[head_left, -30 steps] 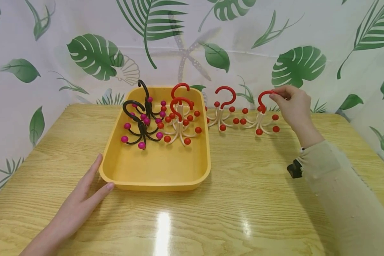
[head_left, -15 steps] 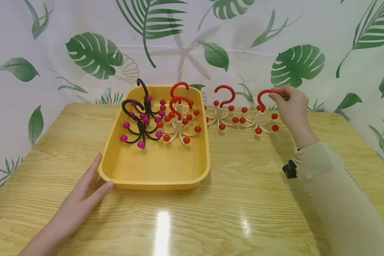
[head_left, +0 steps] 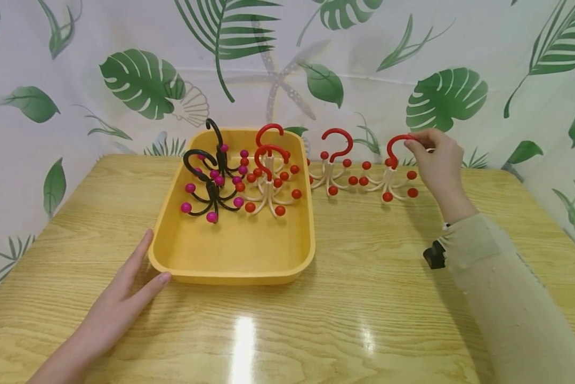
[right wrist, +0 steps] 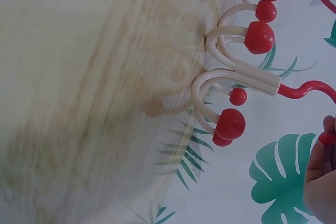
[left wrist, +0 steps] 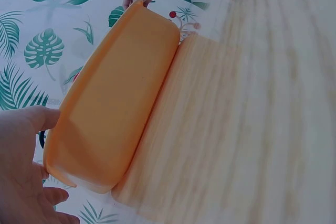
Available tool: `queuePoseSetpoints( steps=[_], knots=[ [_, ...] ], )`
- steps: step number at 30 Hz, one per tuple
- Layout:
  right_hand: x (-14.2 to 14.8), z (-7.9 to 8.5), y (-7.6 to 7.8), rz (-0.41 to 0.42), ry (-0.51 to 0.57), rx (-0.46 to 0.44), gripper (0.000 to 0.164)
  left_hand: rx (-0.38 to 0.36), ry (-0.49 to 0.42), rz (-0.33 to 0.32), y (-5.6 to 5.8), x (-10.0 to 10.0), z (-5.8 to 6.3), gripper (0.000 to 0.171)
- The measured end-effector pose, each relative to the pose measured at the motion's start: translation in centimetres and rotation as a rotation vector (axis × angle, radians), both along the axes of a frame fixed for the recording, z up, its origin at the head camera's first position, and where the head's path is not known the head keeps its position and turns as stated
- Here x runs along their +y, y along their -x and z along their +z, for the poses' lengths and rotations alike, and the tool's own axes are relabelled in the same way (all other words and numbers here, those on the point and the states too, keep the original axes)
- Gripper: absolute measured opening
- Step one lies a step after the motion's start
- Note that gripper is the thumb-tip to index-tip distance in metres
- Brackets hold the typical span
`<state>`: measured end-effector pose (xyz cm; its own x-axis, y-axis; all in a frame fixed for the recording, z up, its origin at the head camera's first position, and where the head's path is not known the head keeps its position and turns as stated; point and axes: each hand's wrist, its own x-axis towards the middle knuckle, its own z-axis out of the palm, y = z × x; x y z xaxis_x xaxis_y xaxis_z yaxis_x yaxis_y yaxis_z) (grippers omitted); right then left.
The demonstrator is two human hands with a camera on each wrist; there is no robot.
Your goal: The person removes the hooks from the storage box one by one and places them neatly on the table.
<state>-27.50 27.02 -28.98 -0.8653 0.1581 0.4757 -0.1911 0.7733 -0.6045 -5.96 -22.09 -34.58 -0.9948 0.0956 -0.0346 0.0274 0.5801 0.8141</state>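
Note:
My right hand (head_left: 439, 168) pinches the end of the red hook on the rightmost multi-arm hook hanger (head_left: 389, 177). This hanger has cream arms tipped with red balls and stands upright on the table; the right wrist view shows its stem (right wrist: 257, 80) and hook close up. My left hand (head_left: 116, 301) touches the near left corner of the yellow tray (head_left: 234, 278), thumb at the front rim and fingers along the left side. In the left wrist view the thumb lies against the tray's rim (left wrist: 58, 121). Some of the left fingers are hidden in the head view.
Inside the tray are two black hangers (head_left: 212, 194) with magenta balls and two cream-and-red hangers (head_left: 269, 194). Another cream-and-red hanger (head_left: 329, 173) stands between the tray and the held one. A leaf-patterned cloth (head_left: 277, 48) hangs behind the wooden table (head_left: 364, 309).
My right wrist and sleeve have shifted slightly left, while the fingers stay on the red hook. The hangers, tray and left hand show no clear movement.

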Motion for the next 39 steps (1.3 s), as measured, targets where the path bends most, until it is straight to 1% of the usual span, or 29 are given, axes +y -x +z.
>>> queuePoseSetpoints(
  steps=[5,7,10,14,18,21,24,26,31,39],
  knots=[
    [0.3,0.1,-0.1,0.012,-0.001,-0.066,0.036,0.004,-0.01,-0.004,-0.1,0.1,0.0,0.075],
    [0.3,0.3,-0.1,0.027,0.012,-0.104,0.041,0.004,-0.006,-0.004,-0.1,0.1,0.1,0.075],
    [-0.1,0.6,-0.3,0.058,0.031,-0.124,0.046,0.002,-0.002,-0.004,-0.1,0.1,0.1,0.075],
    [-1.2,1.4,-0.8,0.089,0.083,-0.104,0.049,0.001,0.0,-0.003,-0.1,0.0,0.0,0.075],
    [-3.5,2.7,-1.8,0.138,0.123,-0.071,0.047,-0.001,-0.002,-0.001,-0.1,0.0,0.0,0.075],
    [-5.6,3.6,-2.6,0.198,0.104,-0.043,0.044,-0.006,-0.001,0.002,-0.1,0.0,0.0,0.075],
    [-7.5,4.3,-3.2,0.263,0.085,-0.02,0.041,-0.01,-0.003,0.003,-0.1,0.0,0.1,0.075],
    [-8.8,4.5,-3.4,0.304,0.077,0.001,0.039,-0.012,-0.008,0.001,-0.1,0.0,0.1,0.075],
    [-11.4,4.8,-3.9,0.406,0.095,0.038,0.035,-0.012,-0.016,-0.003,-0.1,0.0,0.0,0.075],
    [-15.4,5.2,-4.4,0.545,0.107,0.043,0.035,-0.003,-0.017,-0.009,0.0,0.0,-0.1,0.075]
  ],
)
